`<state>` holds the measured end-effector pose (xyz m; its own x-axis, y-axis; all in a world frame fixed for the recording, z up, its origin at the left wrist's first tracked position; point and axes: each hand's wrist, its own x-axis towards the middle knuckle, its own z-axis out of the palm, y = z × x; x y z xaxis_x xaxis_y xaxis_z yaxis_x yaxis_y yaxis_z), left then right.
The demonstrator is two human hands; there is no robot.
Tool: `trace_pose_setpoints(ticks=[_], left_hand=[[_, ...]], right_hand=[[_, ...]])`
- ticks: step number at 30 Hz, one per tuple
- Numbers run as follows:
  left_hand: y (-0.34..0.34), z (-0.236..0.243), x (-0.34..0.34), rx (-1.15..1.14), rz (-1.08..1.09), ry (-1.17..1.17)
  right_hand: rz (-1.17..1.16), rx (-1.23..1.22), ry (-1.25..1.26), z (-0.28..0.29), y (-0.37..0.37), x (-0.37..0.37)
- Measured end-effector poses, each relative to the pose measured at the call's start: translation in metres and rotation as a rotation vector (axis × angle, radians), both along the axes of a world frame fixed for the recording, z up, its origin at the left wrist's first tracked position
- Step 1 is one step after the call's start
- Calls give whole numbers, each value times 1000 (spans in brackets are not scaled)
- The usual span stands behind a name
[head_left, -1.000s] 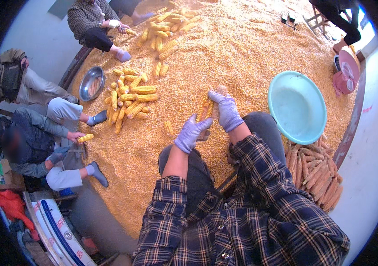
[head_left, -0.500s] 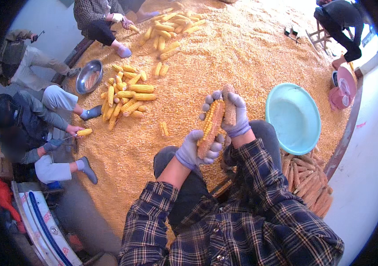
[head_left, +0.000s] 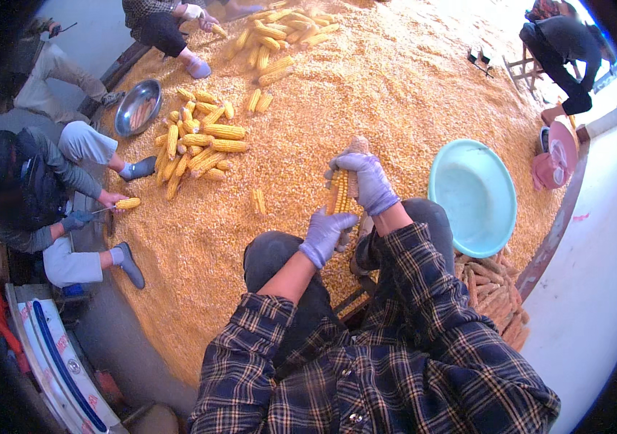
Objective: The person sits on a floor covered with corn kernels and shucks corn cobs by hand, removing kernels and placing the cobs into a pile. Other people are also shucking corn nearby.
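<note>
Above my knees, my gloved left hand (head_left: 325,237) grips the lower end of a partly shelled ear of corn (head_left: 341,197). Yellow kernels cover one side of it, and a stripped strip shows at its left edge. My right hand (head_left: 372,182), also gloved, is closed round a bare corncob (head_left: 359,145) whose tip sticks out above the fingers. Cob and ear are pressed together; my right hand hides much of the contact. Below them spreads a thick layer of loose kernels (head_left: 366,94). A short ear (head_left: 258,201) lies on it, left of my hands.
A pale teal basin (head_left: 471,199) sits right of my knee, beside stripped cobs (head_left: 493,296). Heaped ears (head_left: 200,137) lie ahead left, near a metal bowl (head_left: 122,116). At left a person holds an ear (head_left: 127,203) against a thin tool. Other people sit farther off.
My right hand has rolled over, its back now facing up, and the bare cob has tilted with it. The ear stands more upright and lower in my left hand. The view has shifted slightly.
</note>
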<state>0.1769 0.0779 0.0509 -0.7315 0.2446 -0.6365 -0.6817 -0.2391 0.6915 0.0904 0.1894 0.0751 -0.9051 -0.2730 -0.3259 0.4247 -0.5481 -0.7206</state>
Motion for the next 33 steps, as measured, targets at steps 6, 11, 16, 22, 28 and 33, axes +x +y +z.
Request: trace_pose_setpoints(ticks=[6, 11, 16, 22, 28, 33], left_hand=[[8, -34, -8, -463, 110, 186], [6, -17, -15, -1122, -90, 353], [7, 0, -17, -1119, -219, 251], [7, -10, -11, -992, -143, 304], [10, -23, -5, -402, -19, 106], [0, -8, -8, 78, 4, -136]], right_hand=[[-42, 188, 42, -17, -12, -12], [-211, 701, 136, -43, -11, -21], [-190, 484, 90, -44, -17, -12], [-49, 1063, 207, -55, -17, -14], [27, 1006, 378, -46, -5, -4], [128, 516, 185, -29, 8, -8]])
